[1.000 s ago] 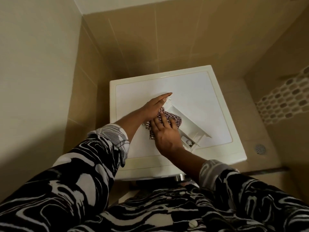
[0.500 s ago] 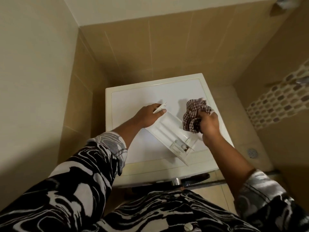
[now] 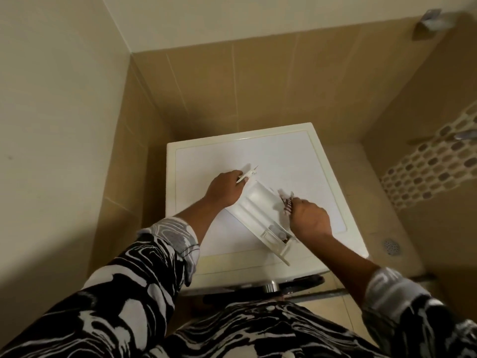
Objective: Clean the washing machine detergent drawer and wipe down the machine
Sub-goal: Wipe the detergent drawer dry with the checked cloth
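Note:
The white detergent drawer lies diagonally on top of the white washing machine. My left hand grips the drawer's far end, with a thin white piece sticking out past the fingers. At the drawer's right edge my right hand is closed on a checked cloth. Only a small bunch of the cloth shows above the knuckles. A small round part sits in the drawer's near compartment.
Tan tiled walls close in behind and to the left of the machine. A floor drain lies to the right, below a mosaic tile band. The machine's front knob shows under the top's near edge.
My right hand lifted the cloth off the drawer, swung it out to the right, then brought it down beside the drawer's right edge. My left hand closed around the drawer's far end.

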